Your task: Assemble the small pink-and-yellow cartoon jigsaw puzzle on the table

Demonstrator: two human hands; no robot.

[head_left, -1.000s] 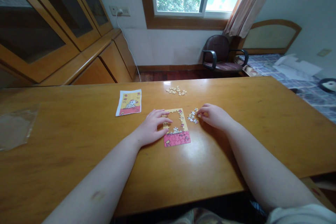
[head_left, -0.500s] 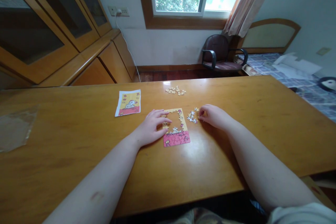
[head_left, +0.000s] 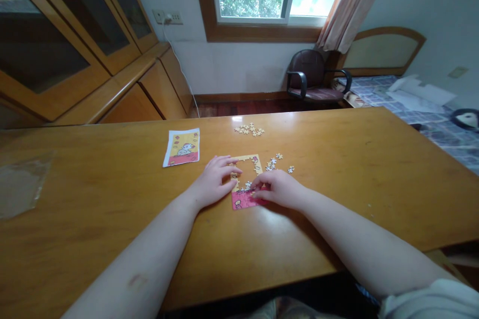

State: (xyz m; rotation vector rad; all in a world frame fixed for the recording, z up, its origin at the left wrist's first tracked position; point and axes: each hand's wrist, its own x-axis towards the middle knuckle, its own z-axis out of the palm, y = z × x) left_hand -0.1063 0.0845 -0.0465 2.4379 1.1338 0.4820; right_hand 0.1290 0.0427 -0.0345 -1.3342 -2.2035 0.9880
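A jigsaw puzzle [head_left: 239, 200] lies on the table, its yellow border and pink bottom rows joined around an open middle. My left hand [head_left: 216, 180] rests with fingers spread over the puzzle's left edge. Over the lower right of the puzzle, my right hand [head_left: 279, 188] pinches a puzzle piece, mostly hidden by the fingertips. White loose pieces [head_left: 271, 164] are scattered just beyond that hand, with a few pieces [head_left: 291, 169] apart to their right. A picture card [head_left: 183, 147] showing a white cartoon animal on yellow and pink lies to the left.
Another pile of loose puzzle pieces [head_left: 249, 130] sits near the far edge of the wooden table [head_left: 112, 179]. A clear plastic bag [head_left: 22, 182] lies at the far left. Beyond the table stand a chair [head_left: 309, 72] and a glass-door cabinet [head_left: 101, 79].
My right hand has moved left from the loose white pieces to the lower right of the puzzle. Pieces it covered now show on the table. My left hand stays in place.
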